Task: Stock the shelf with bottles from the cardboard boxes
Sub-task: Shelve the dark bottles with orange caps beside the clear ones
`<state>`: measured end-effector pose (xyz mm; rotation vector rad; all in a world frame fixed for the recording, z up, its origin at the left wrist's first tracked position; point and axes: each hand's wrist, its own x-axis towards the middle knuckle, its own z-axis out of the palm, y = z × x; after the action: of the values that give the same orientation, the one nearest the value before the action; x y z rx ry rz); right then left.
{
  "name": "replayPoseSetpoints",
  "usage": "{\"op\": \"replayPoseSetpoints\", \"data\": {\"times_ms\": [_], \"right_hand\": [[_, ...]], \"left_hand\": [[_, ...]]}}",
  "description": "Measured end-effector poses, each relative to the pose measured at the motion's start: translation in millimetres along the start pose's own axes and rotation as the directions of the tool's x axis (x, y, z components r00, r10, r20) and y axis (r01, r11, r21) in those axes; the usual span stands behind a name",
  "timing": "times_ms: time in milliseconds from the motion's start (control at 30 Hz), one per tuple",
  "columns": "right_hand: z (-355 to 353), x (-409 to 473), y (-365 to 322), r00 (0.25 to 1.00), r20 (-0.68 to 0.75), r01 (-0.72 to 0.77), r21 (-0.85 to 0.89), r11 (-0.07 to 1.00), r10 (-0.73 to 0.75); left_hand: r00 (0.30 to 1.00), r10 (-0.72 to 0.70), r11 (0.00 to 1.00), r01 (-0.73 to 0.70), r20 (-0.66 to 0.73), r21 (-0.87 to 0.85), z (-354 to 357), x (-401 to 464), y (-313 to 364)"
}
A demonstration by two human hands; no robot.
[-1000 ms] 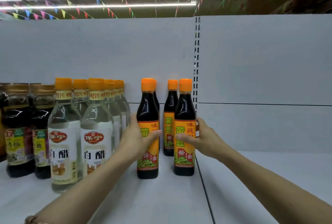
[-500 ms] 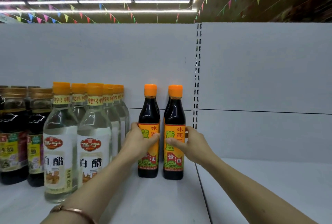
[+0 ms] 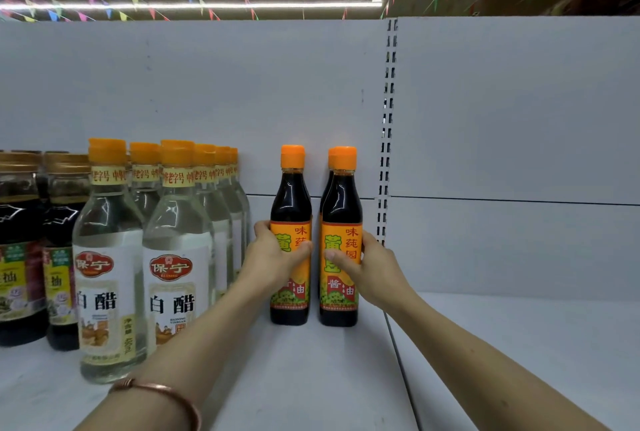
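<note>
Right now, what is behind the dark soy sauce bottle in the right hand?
Behind the soy sauce bottle gripped by the right hand, a second orange cap and a dark shoulder peek out: another bottle. Its label and base are covered. Behind it stands the white back panel.

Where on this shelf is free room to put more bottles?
Bare shelf lies in front of the two dark soy sauce bottles the hands hold, and the whole shelf section right of the slotted upright. A narrow gap separates them from the white vinegar bottles. Left side is crowded.

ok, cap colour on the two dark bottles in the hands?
Orange, on both dark bottles; clearest in the head view.
</note>
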<state>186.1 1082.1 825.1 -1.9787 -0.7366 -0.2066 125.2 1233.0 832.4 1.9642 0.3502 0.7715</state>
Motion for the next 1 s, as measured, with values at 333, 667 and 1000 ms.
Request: {"op": "replayPoseSetpoints", "data": {"times_ms": [333, 667, 1000], "right_hand": [[2.5, 2.3, 3.2, 1.0, -0.019, -0.008, -0.017, 1.0, 0.008], [5.9, 0.5, 0.4, 0.999, -0.036, -0.013, -0.082, 0.997, 0.01], [5.9, -1.7, -2.6, 1.0, -0.013, -0.026, -0.028, 0.999, 0.025]], "left_hand": [[0.999, 0.025, 1.0, -0.025, -0.044, 0.004, 1.2, 3.6, -4.9], [0.997, 0.061, 0.996, -0.058, -0.048, 0.071, -1.1, 3.9, -5.0], [0.995, 0.095, 0.995, -0.094, -0.038, 0.028, -3.2, -1.4, -7.5]]}}
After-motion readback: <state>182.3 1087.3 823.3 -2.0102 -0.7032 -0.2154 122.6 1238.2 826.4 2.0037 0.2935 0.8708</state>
